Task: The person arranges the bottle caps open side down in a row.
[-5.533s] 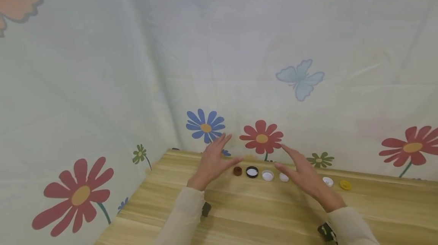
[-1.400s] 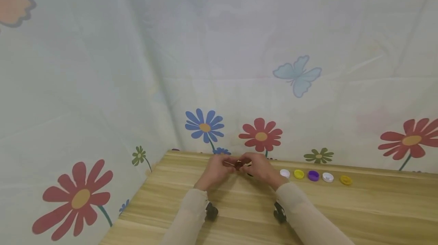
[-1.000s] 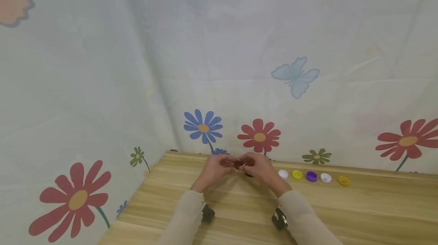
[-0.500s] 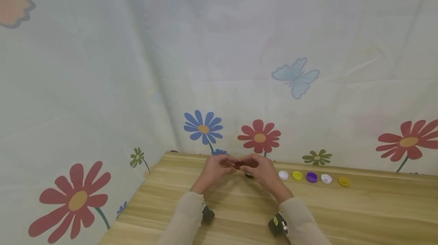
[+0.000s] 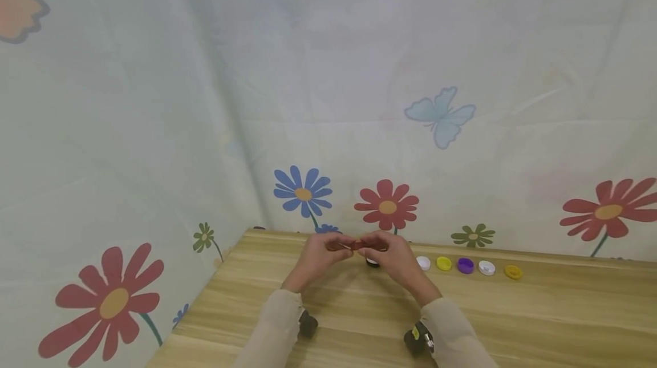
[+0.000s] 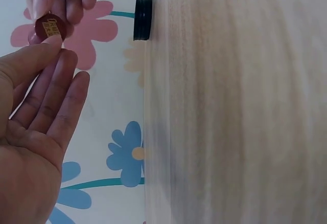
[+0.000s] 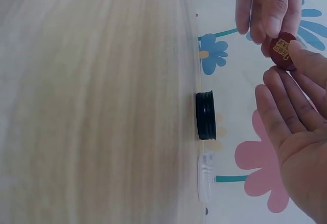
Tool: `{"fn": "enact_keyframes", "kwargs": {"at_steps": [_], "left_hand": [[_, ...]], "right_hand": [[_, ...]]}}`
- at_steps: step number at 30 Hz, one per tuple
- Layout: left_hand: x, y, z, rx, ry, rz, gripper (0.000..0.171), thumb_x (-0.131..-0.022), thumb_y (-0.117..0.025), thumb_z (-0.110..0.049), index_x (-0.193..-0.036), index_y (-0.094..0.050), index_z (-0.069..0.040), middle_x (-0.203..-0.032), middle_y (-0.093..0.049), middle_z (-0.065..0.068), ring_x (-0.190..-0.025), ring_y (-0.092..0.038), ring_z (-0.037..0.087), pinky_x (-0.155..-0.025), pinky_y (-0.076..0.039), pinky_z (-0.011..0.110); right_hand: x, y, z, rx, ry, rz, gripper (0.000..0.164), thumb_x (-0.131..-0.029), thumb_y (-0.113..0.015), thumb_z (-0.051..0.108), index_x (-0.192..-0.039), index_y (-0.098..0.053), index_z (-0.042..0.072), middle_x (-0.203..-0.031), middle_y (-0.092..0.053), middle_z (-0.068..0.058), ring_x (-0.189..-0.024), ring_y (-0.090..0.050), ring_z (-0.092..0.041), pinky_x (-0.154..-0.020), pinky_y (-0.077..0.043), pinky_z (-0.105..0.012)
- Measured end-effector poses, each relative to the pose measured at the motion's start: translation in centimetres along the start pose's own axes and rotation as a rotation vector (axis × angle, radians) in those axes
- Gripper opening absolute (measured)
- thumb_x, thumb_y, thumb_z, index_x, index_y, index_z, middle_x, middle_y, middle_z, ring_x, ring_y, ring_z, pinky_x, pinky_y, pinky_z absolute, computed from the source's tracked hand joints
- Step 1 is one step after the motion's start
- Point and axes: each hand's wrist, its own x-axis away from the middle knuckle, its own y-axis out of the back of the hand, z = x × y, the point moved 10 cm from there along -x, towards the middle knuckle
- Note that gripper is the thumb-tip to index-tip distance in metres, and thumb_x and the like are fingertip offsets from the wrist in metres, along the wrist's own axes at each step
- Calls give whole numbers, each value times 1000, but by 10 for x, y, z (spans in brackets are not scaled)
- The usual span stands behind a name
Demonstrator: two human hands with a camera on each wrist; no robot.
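A dark red bottle cap [image 5: 356, 245] with gold print on its top is raised above the table's far edge. My left hand [image 5: 319, 257] and my right hand [image 5: 392, 257] pinch it together, one from each side. In the left wrist view the left thumb lies against the cap [image 6: 49, 27], with the other fingers extended below it. The right wrist view shows the right thumb on the face of the cap [image 7: 282, 51]. A black ridged cap [image 7: 205, 115] stands on the table just behind the right fingers, partly covered by them in the head view.
Right of the hands a row of caps runs along the far edge: white [image 5: 423, 263], yellow [image 5: 443, 264], purple [image 5: 465, 266], white with a raised centre [image 5: 486, 267], and orange-yellow [image 5: 513, 272]. A clear ridged cap [image 7: 205, 177] sits beside the black one. A flowered curtain [image 5: 328, 100] hangs behind the wooden table [image 5: 564, 316].
Earliest, both hands were spread apart over the table and the red cap lay at the row's left end. Since then both hands have taken hold of it; lately its face tilts slightly.
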Motion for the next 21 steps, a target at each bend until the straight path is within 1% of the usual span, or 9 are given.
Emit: {"fn": "enact_keyframes", "kwargs": {"at_steps": [5,10,15,21], "left_hand": [[1,-3,0,22,-13,17,18,-95,-81,-6,-113,-81,-4,-109,-79,7,-101,-75,29,-82,-59,26],[1,-2,-2,-18,-7,16,17,-96,-80,-10,-113,-81,-6,-109,-79,5,-102,-75,26,-85,-59,28],[0,-1,-2,-48,-12,13,18,-96,-81,-13,-114,-82,-7,-108,-79,3,-98,-75,23,-83,-60,30],[0,-1,-3,-23,-32,20,25,-97,-79,-10,-122,-79,-7,-112,-79,4,-99,-75,21,-84,-60,31]], "right_hand": [[1,2,-2,5,-14,-12,20,-96,-80,9,-116,-77,7,-109,-78,-2,-104,-72,-25,-88,-60,-37],[0,3,-1,5,-4,-15,17,-97,-78,8,-114,-77,7,-108,-78,-2,-103,-72,-25,-87,-61,-38],[-1,3,-4,2,-9,-30,16,-97,-78,8,-113,-78,6,-106,-78,-2,-101,-73,-24,-85,-61,-37],[-2,2,-6,-23,-23,-39,16,-97,-78,8,-113,-78,7,-106,-78,-2,-100,-73,-23,-87,-60,-37]]}}
